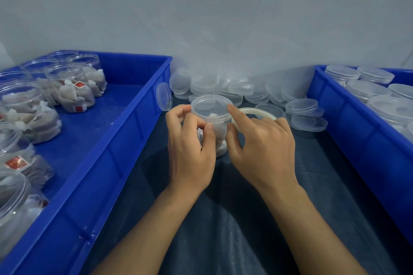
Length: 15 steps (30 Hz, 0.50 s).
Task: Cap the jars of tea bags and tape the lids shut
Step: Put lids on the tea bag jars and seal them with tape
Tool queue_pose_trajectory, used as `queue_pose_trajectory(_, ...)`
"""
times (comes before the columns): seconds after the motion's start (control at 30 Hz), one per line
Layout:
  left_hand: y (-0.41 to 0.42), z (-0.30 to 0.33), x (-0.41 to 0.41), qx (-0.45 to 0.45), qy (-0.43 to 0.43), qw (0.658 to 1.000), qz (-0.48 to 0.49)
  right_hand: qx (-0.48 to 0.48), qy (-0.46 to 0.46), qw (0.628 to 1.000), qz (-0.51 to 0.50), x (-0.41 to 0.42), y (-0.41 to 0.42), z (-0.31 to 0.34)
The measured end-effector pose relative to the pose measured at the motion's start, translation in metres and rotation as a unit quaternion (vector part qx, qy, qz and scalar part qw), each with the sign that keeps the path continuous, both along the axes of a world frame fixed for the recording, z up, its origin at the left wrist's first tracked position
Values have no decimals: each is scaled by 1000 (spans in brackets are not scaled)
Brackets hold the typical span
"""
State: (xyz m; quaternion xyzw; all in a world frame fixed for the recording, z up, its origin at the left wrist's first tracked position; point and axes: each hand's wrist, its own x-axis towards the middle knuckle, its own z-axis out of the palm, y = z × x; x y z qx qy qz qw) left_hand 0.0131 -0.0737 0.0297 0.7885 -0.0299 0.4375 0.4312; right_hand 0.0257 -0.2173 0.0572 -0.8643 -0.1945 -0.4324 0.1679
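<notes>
— Where is the jar now?

— In the middle, over the dark cloth, between two glossy blue plastic crates. It is clear and round, with soft tea bags inside. A smooth clear lid sits on top.

— And the hands?

— The left hand grips the jar's side. The right hand holds a pale tape ring, forefinger touching the lid's edge.

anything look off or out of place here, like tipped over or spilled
One lid stands on its edge against the outer wall of the left blue bin, apart from the loose pile of lids by the wall. Nothing looks spilled or broken. The left hand holds the capped jar; the right hand holds the tape roll.
</notes>
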Motion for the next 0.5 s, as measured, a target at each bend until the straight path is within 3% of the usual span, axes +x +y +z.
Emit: queue_pose_trajectory(0.5, -3, 2, 0, -12, -14, 1000, -7, 8, -36, 999, -27, 1, 5, -1)
